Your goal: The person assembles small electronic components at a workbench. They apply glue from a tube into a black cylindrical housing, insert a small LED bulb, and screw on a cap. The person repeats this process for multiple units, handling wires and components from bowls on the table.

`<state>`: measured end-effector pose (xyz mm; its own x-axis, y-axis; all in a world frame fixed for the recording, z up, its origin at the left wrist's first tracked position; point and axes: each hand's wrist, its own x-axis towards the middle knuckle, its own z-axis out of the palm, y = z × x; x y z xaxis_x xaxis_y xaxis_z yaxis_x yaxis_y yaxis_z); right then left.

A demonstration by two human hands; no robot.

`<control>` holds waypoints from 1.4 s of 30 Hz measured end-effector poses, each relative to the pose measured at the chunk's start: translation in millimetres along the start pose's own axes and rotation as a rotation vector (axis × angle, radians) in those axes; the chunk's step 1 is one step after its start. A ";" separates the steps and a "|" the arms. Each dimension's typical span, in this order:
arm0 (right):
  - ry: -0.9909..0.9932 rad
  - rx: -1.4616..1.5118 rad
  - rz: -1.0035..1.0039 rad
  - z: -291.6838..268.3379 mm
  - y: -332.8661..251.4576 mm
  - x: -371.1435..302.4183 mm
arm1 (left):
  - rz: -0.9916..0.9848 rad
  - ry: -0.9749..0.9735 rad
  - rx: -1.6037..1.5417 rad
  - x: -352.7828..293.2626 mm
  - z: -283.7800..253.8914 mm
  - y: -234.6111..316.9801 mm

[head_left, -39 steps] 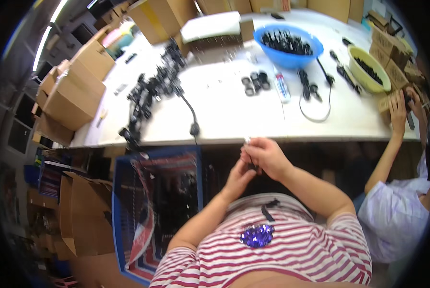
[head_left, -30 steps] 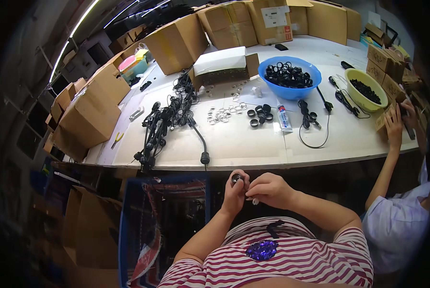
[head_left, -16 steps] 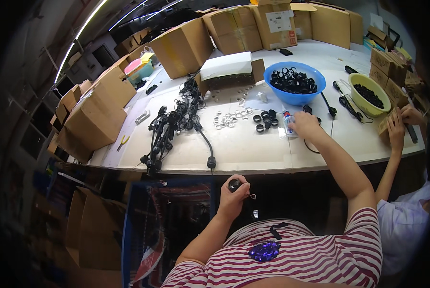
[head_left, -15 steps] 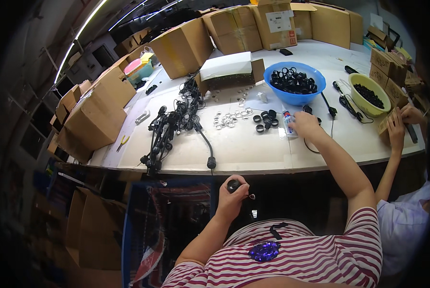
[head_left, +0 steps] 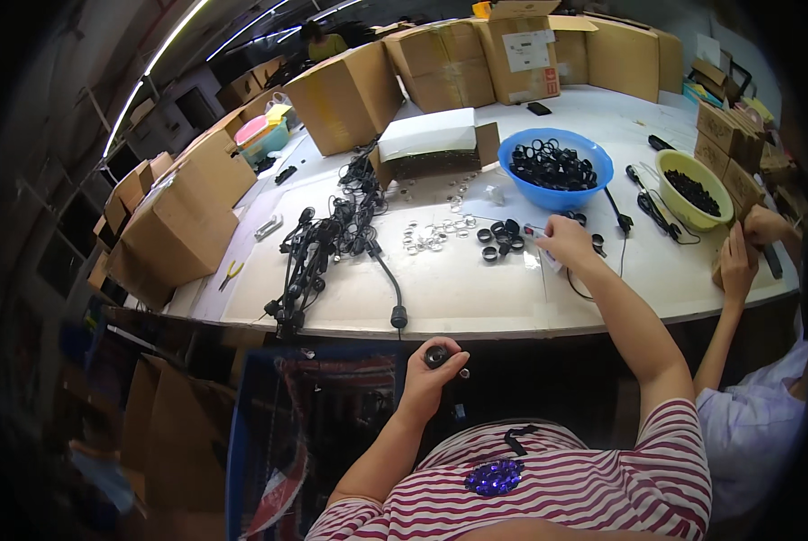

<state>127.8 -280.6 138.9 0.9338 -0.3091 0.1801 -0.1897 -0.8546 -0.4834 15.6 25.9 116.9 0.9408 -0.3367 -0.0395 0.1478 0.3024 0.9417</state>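
My left hand, at the table's front edge, is closed around a black round lamp socket with its open end up. A small shiny piece shows beside the thumb. Over the table, my right hand grips a small white glue bottle, tilted with its tip to the left; the fingers hide much of it. Left of that hand lies a cluster of black rings. Clear rings are scattered farther left. A black cable with lamp sockets lies tangled beyond them.
A blue bowl of black rings and a yellow bowl of small black parts stand behind my right hand. Pliers lie at the left. Cardboard boxes line the back. At the right, a co-worker's hands hold a cardboard piece.
My right hand has lifted and tilted the glue bottle, which stood more upright before. My left hand still holds the socket, turned slightly. A person has come into view behind the boxes.
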 end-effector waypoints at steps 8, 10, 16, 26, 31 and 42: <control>0.061 1.204 -0.282 7.5 -45.1 -79.4 | 0.080 0.011 0.137 13.3 14.3 2.4; -0.075 1.321 -0.202 19.4 -67.1 -117.8 | 0.067 -0.027 0.202 16.8 20.0 -0.2; -0.014 1.636 -0.164 40.0 -95.9 -147.8 | 0.163 -0.126 0.339 14.5 20.2 0.3; -0.182 1.446 -0.205 28.3 -111.3 -151.5 | 0.306 -0.054 0.216 15.9 8.2 -0.8; -0.354 1.392 -0.142 31.7 -97.2 -143.8 | 0.250 -0.056 0.307 22.8 5.4 9.4; -0.629 1.463 -0.029 31.7 -83.7 -133.3 | 0.133 -0.083 0.278 26.0 9.2 -1.6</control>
<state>28.9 -154.7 128.2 0.9730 0.2303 0.0160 -0.0741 0.3775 -0.9230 37.1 8.4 117.5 0.9163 -0.3859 0.1073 -0.0753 0.0972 0.9924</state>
